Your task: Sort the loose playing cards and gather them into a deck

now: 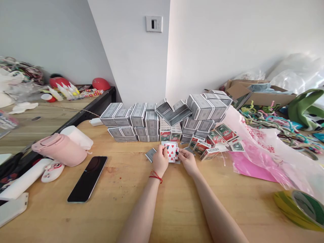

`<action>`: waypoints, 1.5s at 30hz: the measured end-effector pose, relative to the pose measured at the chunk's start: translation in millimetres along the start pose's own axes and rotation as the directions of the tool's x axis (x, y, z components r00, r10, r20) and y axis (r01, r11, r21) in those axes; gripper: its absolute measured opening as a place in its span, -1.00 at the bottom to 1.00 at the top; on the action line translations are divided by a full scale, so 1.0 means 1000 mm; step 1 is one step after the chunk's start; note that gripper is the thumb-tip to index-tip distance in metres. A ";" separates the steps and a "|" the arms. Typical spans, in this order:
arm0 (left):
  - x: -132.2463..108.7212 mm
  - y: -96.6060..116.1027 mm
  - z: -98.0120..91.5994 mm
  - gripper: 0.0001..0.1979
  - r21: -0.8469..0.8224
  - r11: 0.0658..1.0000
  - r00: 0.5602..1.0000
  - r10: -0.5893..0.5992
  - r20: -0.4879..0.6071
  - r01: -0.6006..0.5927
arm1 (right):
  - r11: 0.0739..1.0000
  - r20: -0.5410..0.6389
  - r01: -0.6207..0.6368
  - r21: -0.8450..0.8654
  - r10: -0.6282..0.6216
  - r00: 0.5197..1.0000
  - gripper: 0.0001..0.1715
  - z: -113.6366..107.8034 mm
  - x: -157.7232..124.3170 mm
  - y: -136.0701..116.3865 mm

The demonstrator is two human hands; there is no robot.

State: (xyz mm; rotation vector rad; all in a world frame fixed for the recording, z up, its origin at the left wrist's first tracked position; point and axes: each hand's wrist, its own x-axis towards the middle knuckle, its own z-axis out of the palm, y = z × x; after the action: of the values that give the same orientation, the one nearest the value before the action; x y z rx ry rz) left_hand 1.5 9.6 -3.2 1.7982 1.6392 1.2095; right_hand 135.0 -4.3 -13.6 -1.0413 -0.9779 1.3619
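Left hand (160,160), a thin red cord bracelet (156,176) at its wrist, grasps a small bunch of white playing cards with red hearts (171,153), the thumb lying over the top face. Opposite it, the right hand (188,162) pinches the same cards by their right edge, just above the pale wooden worktop (174,209).

Toward the near right corner lies a yellow-green roll of adhesive tape (285,204); well apart on the left is a black-screened smartphone (87,180), with a pale pink cylindrical tumbler (62,148) on its side beyond.

Just beyond the hands, small red-and-green card boxes (212,153) lie tilted at the right, near crumpled pink plastic sheeting (255,165). Farther back, grey-patterned rectangular card packs (121,118) stand stacked in a row. Behind them, a white square wall plate (158,24) sits on the pale wall (136,60).
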 end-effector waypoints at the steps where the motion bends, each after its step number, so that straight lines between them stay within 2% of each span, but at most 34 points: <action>1: 0.000 0.000 0.000 -0.86 -0.002 1.000 1.000 0.004 0.006 -0.004 | 1.000 -0.002 0.001 0.000 -0.001 1.000 -0.61 0.000 0.000 0.001; 8: -0.001 0.001 -0.001 -0.82 -0.047 0.999 0.994 0.012 0.105 -0.007 | 0.999 -0.055 0.024 -0.047 -0.027 0.998 -0.60 -0.001 0.000 0.004; 14: -0.007 0.003 0.003 -0.76 0.027 0.999 0.976 0.016 0.217 -0.023 | 0.990 -0.169 0.027 -0.140 -0.050 0.984 -0.60 -0.002 -0.001 0.009; 18: -0.009 0.006 0.005 -0.75 0.117 0.993 0.985 -0.015 0.174 -0.005 | 0.982 -0.148 0.077 -0.175 -0.104 0.983 -0.64 0.000 -0.001 0.008; 21: -0.009 0.007 0.005 -0.73 0.180 0.984 0.990 -0.020 0.140 -0.006 | 0.985 -0.109 0.074 -0.158 -0.092 0.990 -0.65 0.001 -0.001 0.005; 24: -0.007 0.007 0.004 -0.73 0.227 0.974 0.990 -0.011 0.138 -0.021 | 0.989 -0.071 0.060 -0.139 -0.070 0.995 -0.67 0.001 -0.001 0.003; 28: -0.010 0.010 0.002 -0.74 0.269 0.961 0.988 0.017 0.152 -0.058 | 0.980 -0.089 0.072 -0.183 -0.090 0.992 -0.65 0.001 -0.001 0.006; 32: -0.014 0.013 0.002 -0.74 0.342 0.931 0.980 0.063 0.190 -0.126 | 0.899 -0.174 0.091 -0.429 -0.181 0.968 -0.64 0.007 -0.005 0.011; 35: -0.017 0.016 0.003 -0.74 0.383 0.902 0.961 0.107 0.253 -0.201 | 0.735 -0.278 0.058 -0.676 -0.327 0.903 -0.66 0.015 -0.009 0.013; 38: -0.017 0.018 0.003 -0.74 0.390 0.883 0.946 0.155 0.284 -0.262 | 0.605 -0.318 -0.003 -0.796 -0.414 0.853 -0.65 0.021 -0.014 0.013; 40: -0.017 0.019 0.002 -0.75 0.392 0.878 0.943 0.168 0.286 -0.275 | 0.588 -0.316 -0.005 -0.809 -0.428 0.847 -0.64 0.022 -0.015 0.012; 45: -0.016 0.019 0.001 -0.75 0.385 0.881 0.940 0.166 0.297 -0.277 | 0.628 -0.320 0.015 -0.778 -0.416 0.851 -0.64 0.018 -0.015 0.012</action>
State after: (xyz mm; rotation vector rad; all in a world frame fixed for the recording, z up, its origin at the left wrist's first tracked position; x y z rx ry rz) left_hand 15.0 -9.4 6.5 2.3537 1.6635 0.6909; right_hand 114.3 -20.0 -19.3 -1.7135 -1.2692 0.3777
